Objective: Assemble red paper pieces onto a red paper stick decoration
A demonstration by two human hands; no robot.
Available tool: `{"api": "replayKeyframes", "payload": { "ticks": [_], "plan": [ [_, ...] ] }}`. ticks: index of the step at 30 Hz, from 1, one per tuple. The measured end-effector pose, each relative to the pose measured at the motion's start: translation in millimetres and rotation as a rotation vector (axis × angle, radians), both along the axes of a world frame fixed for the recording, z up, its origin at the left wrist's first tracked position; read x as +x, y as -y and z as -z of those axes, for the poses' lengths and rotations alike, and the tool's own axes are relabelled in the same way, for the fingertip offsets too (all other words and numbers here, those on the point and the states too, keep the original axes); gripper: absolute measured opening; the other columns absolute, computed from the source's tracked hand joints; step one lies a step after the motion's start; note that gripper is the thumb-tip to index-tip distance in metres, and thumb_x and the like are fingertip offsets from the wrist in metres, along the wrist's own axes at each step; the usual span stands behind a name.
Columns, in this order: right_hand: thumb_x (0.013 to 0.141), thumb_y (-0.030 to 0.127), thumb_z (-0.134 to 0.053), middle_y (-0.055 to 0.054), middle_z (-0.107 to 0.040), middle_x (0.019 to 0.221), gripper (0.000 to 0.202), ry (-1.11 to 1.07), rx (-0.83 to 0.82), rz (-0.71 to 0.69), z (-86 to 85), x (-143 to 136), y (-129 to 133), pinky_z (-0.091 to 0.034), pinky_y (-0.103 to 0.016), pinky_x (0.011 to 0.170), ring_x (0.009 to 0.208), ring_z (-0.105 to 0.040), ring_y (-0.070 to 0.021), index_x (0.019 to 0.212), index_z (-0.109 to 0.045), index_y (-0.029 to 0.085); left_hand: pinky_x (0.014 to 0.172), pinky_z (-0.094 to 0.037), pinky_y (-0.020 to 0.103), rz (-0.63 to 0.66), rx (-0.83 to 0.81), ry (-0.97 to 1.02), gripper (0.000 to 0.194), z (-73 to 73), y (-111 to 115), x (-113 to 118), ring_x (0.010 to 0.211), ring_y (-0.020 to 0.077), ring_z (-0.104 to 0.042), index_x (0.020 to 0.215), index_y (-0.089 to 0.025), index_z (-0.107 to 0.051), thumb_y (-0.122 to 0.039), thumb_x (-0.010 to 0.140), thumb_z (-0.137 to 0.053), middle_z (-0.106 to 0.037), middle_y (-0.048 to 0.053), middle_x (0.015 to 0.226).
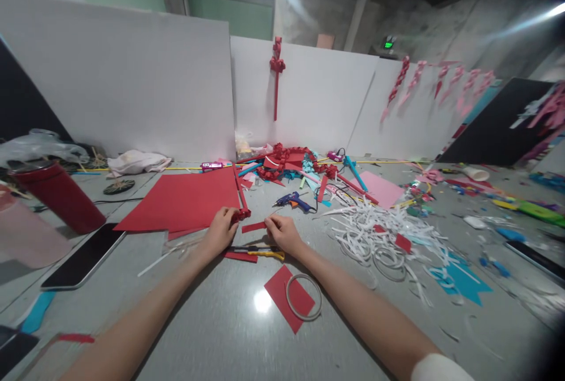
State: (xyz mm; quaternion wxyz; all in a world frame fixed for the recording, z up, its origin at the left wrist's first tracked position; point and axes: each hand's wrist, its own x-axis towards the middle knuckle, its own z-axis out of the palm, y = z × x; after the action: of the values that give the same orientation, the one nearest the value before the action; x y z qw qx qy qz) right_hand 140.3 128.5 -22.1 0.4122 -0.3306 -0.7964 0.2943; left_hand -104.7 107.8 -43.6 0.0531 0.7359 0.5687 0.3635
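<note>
My left hand (222, 231) is closed on the base of a red paper ornament (242, 197), a thin stem with a small folded cluster at its lower end. Between the thumb and fingers of my right hand (283, 232) is pinched a short red paper strip (253, 227), its free end pointing left toward the ornament. Below both hands lies a yellow utility knife (274, 255), beside another red strip (241, 257). Nearer to me, a roll of pale narrow tape (318, 309) rests on a red paper square (282, 292).
A blue glue gun (296, 200) lies beyond my right hand. White paper shreds (375, 239) heap to the right. Large red sheets (180, 198), a phone (83, 257) and a red tumbler (62, 195) are at left. White panels (309, 92) stand behind.
</note>
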Motion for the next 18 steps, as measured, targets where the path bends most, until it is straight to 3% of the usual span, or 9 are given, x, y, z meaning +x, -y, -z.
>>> {"api": "replayKeyframes", "payload": {
  "ticks": [7,12,18],
  "plan": [
    [0.101,0.047,-0.046,0.001,-0.053,0.056,0.043,-0.169,-0.113,0.090,4.9,-4.9,-9.3,-0.037,-0.026,0.058,0.054,-0.050,-0.0135,0.067,-0.050,0.021,0.083,-0.049,0.036,-0.146,-0.015,0.190,0.017,-9.6,-10.9,30.9,0.091,0.0237,-0.062,0.104,-0.020,-0.056,-0.024,0.087,-0.059,-0.064,0.007,0.097],
    [0.101,0.050,-0.045,0.002,-0.053,0.055,0.045,-0.125,-0.139,0.088,2.8,-2.7,-5.7,-0.038,-0.027,0.058,0.053,-0.049,-0.0133,0.067,-0.050,0.021,0.082,-0.048,0.034,-0.038,-0.042,0.136,0.017,-6.8,-3.7,44.1,0.090,0.0226,-0.062,0.098,-0.021,-0.055,-0.023,0.083,-0.063,-0.063,0.006,0.097],
    [0.101,0.050,-0.044,0.002,-0.051,0.055,0.045,-0.115,-0.119,0.136,2.1,-2.5,-4.0,-0.037,-0.026,0.056,0.052,-0.047,-0.0128,0.068,-0.050,0.021,0.077,-0.047,0.033,-0.048,-0.101,0.186,0.025,-1.8,-1.2,42.0,0.087,0.0222,-0.064,0.103,-0.022,-0.052,-0.026,0.082,-0.065,-0.065,0.006,0.096]
  ]
}}
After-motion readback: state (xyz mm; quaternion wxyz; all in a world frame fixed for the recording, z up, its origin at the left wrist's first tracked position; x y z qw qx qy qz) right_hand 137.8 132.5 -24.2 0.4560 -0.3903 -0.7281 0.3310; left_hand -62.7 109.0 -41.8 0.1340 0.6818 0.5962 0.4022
